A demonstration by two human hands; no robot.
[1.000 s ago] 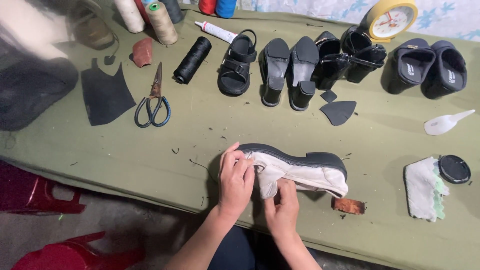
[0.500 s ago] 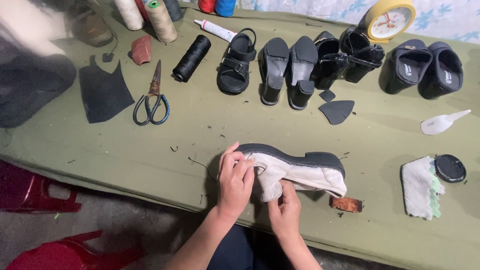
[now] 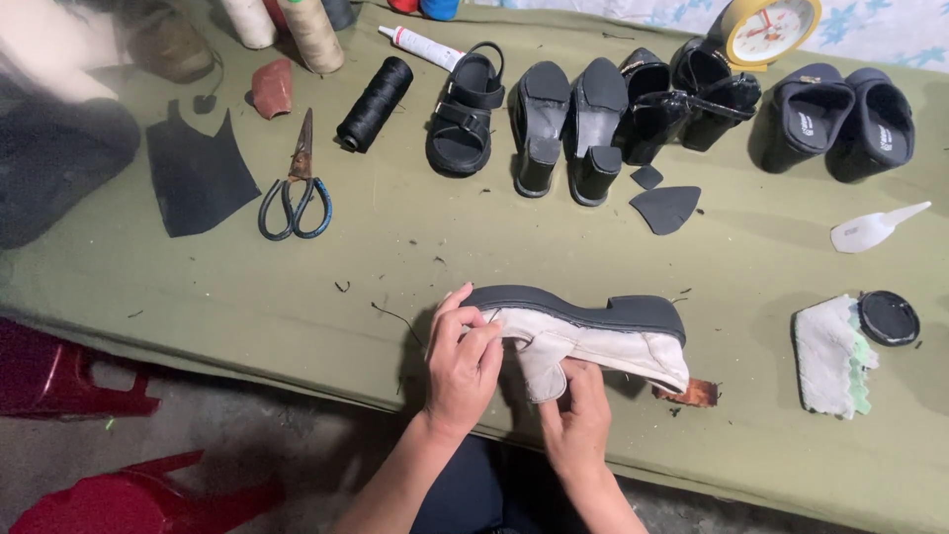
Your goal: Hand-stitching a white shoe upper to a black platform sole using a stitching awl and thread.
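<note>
Left hand: the left hand point(image 3: 463, 368) is closed over the toe end of the white shoe point(image 3: 583, 341), fingers curled on the upper, pinning it to the tabletop point(image 3: 247, 287).
Right hand: the right hand point(image 3: 578, 420) pinches the loose white flap point(image 3: 544, 368) hanging from the shoe's side, thumb and fingers closed on it.
Shoe position: on its side at the near edge of the tabletop, dark sole point(image 3: 583, 305) facing away from the person.
Handling advice: in my judgement the flap wants a steady, even pull while the left hand keeps the toe from rocking; the shoe sits close to the edge and could slip off.
Nearby: a brown scrap point(image 3: 689, 393) lies touching the heel; a folded white cloth point(image 3: 830, 354) lies to the right.
Containers: a round black tin point(image 3: 888, 317) sits just beside the cloth, closed or lid-down; contents not visible. A white tube point(image 3: 420, 44) lies at the far side, capped.
Further out: scissors point(image 3: 294, 188), a black thread spool point(image 3: 375, 103), and a row of black shoes point(image 3: 554, 124) along the far side.
</note>
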